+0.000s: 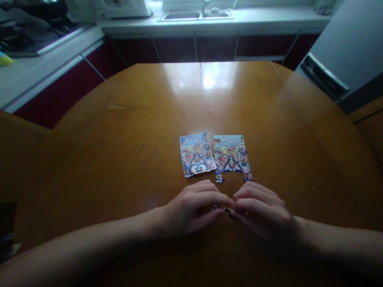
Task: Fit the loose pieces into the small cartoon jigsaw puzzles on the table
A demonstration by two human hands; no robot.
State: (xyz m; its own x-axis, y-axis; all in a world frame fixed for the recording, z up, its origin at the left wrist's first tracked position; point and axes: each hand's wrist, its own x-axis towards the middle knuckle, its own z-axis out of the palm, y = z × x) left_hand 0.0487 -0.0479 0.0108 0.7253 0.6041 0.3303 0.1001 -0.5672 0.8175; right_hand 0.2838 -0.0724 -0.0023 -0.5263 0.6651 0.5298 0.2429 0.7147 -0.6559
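A jigsaw puzzle (pixel 231 153), partly assembled, lies flat with a gap along its bottom middle edge. Left of it is a printed picture sheet (pixel 196 153) with the same design, showing a blue cartoon dog's face near its bottom. Just below the puzzle, my left hand (pixel 194 207) and my right hand (pixel 263 209) meet at the fingertips. Between them shows a small dark puzzle piece (pixel 227 211), pinched by my right fingers. My left thumb and fingers close around another small dark bit, seemingly a puzzle piece (pixel 214 207), mostly hidden.
All this is on a large brown wooden table (pixel 134 119). Beyond stand a counter with a sink (pixel 182 16), dark red cabinets (pixel 173 50) and a stove at far left. A grey appliance (pixel 353 40) stands at right. A dark object (pixel 7 227) is at the left edge.
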